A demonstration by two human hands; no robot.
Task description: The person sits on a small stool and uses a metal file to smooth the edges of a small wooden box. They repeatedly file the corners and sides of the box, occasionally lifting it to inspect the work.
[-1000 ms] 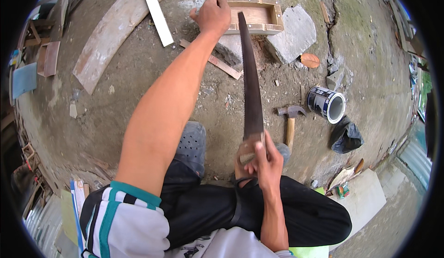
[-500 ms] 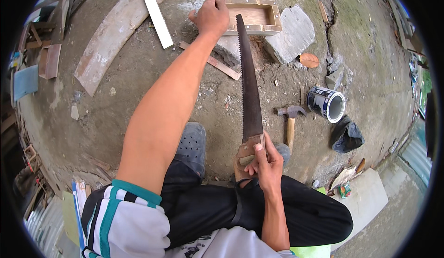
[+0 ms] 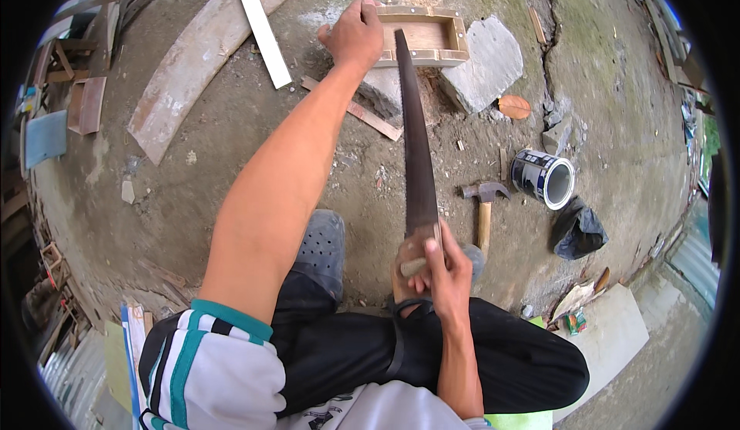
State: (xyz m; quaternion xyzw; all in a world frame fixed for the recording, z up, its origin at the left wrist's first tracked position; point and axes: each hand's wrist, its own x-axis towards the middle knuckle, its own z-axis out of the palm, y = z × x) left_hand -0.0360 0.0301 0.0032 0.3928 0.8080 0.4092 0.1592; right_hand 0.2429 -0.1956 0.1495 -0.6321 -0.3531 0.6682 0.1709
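Observation:
My left hand (image 3: 354, 37) is closed over the left end of a small rectangular wooden box (image 3: 438, 59) with an open top. The box rests on pale concrete blocks (image 3: 484, 64). In my right hand (image 3: 450, 268) is a handsaw (image 3: 418, 152), gripped at its wooden handle near my knees. Its long dark blade points away from me, teeth on the left side, and the narrow tip overlaps the front wall of the box. Whether the tip touches the wood cannot be told. My right fingers partly hide the handle.
Right of the saw lie a claw hammer (image 3: 484, 214), a tipped paint can (image 3: 543, 179) and a black plastic bag (image 3: 578, 230). Wood strips (image 3: 353, 108), a white strip (image 3: 262, 29) and a curved board (image 3: 202, 56) lie on the ground to the left. A dry leaf (image 3: 514, 107) is beside the blocks.
The whole view has shifted slightly, so the ground objects sit a little lower. The handsaw's handle is blurred by motion now. Both hands keep their holds.

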